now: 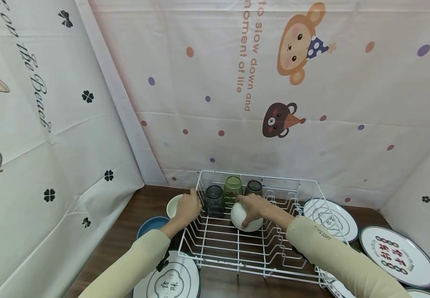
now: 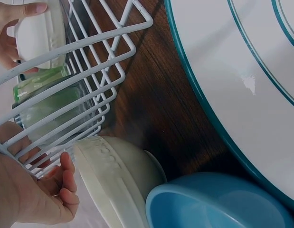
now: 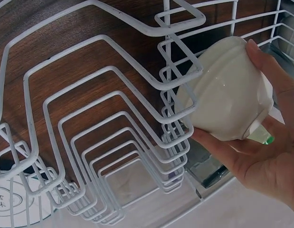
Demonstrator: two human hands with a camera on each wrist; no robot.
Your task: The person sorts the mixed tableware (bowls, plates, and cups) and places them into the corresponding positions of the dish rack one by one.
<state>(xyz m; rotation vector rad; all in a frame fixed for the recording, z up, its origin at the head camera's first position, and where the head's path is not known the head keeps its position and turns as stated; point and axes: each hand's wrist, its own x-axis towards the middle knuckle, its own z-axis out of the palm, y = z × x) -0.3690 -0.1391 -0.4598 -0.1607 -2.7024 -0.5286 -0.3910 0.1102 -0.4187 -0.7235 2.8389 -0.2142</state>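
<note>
My right hand (image 1: 251, 207) grips a white bowl (image 1: 239, 215) upside down inside the white wire dish rack (image 1: 237, 265). In the right wrist view, fingers and thumb span the bowl (image 3: 227, 90), which sits against the rack's wire dividers (image 3: 113, 71). My left hand (image 1: 188, 207) holds the rack's left side, its fingers curled about the wires in the left wrist view. Along the back of the rack stand a dark glass (image 1: 215, 200), a green glass (image 1: 233, 190) and another dark glass (image 1: 253, 187), the last partly hidden by my right hand.
Left of the rack, a cream bowl (image 2: 118, 175) and a blue bowl (image 2: 208, 204) lie near plates (image 1: 170, 277). On the right are more plates, one with a round emblem (image 1: 328, 219) and one with red characters (image 1: 397, 256). A printed cloth (image 1: 200, 82) hangs behind.
</note>
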